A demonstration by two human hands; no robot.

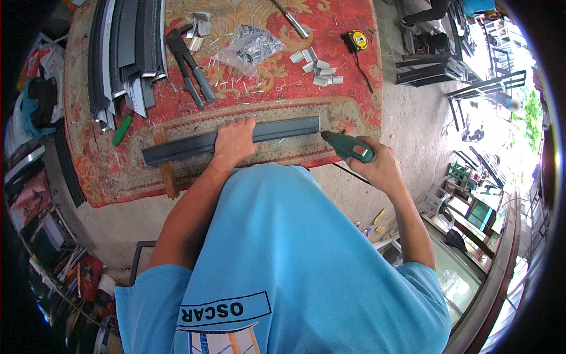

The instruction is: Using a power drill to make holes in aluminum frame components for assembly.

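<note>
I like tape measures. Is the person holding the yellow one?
No. The yellow tape measure lies on the red carpet, while the right hand grips a green drill.

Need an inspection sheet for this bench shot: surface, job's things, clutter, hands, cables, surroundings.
Surface: red patterned carpet over the bench, strewn with small metal offcuts.
Job's things: dark grey profile lying flat along the near edge; green power tool at its right end.
Clutter: stack of dark profiles, black long-handled cutter, clear bag of screws, small metal brackets, yellow tape measure, green screwdriver.
Hands: left hand pressing down on the profile; right hand wrapped around the tool's grip.
Cables: nothing seen.
Surroundings: concrete floor, metal frames at right, shelves at left.
</note>
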